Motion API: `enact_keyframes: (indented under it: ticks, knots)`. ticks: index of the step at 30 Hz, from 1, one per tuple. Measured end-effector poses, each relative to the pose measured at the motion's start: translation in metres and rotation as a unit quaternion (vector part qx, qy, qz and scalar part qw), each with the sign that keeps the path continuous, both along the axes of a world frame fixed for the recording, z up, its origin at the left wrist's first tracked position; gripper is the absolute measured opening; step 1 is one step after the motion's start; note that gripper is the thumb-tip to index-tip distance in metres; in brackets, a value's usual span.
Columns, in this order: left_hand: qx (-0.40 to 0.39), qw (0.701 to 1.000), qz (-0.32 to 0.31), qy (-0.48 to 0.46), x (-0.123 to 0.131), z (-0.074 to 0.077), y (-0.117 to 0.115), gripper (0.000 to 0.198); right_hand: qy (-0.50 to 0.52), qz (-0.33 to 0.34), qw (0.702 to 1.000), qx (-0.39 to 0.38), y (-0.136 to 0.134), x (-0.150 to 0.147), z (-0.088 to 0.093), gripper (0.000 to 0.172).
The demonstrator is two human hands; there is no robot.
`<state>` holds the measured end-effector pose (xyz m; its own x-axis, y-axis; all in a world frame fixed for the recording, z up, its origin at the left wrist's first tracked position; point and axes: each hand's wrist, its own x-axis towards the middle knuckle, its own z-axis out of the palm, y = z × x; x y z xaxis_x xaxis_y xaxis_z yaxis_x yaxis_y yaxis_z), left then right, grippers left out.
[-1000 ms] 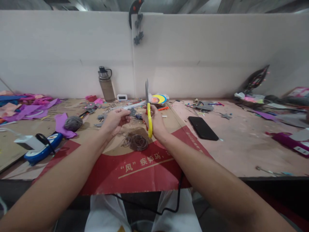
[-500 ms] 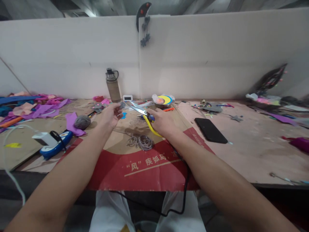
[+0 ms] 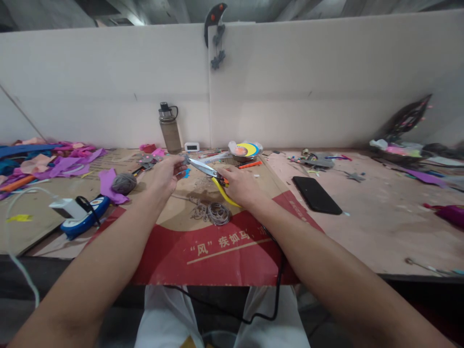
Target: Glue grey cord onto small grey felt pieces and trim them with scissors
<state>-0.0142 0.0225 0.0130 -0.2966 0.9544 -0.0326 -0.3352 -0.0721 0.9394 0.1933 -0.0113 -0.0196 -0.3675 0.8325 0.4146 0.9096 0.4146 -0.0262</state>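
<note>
While pinching a scrap [image 3: 185, 159] in left hand [image 3: 165, 175] just beside scissors [image 3: 205, 168] gripped in right hand [image 3: 242, 186], could nick fingers [image 3: 180, 165].

Scissors [image 3: 206, 169]: smooth, bright metal blades and glossy yellow plastic handles; grey scrap [image 3: 185, 159] at their tip: matt, felt-like cloth. Cardboard sheet [image 3: 217, 251]: matt brown paperboard with flat red print, lying on a worn, rough wooden table [image 3: 380, 227]. Phone [image 3: 316, 195]: glossy black glass; yarn ball [image 3: 123, 183]: fuzzy grey wool; purple scraps [image 3: 68, 164]: soft matt cloth; bottle [image 3: 170, 129]: translucent smoky plastic.
</note>
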Motion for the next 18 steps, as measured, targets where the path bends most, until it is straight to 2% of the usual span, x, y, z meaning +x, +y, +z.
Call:
enact_keyframes:
  ticks: [10, 18]
  knots:
    - [0.015, 1.000, -0.024, -0.013, 0.0021, -0.0066, 0.0027, 0.007, -0.011, -0.007, 1.000, -0.015, -0.0013, -0.0021, -0.0011, 0.042]
    - [0.003, 0.998, -0.032, -0.057, 0.0002, -0.0059, 0.0048, 0.009, -0.026, -0.011, 0.999, 0.029, -0.0047, -0.0035, -0.0018, 0.037]
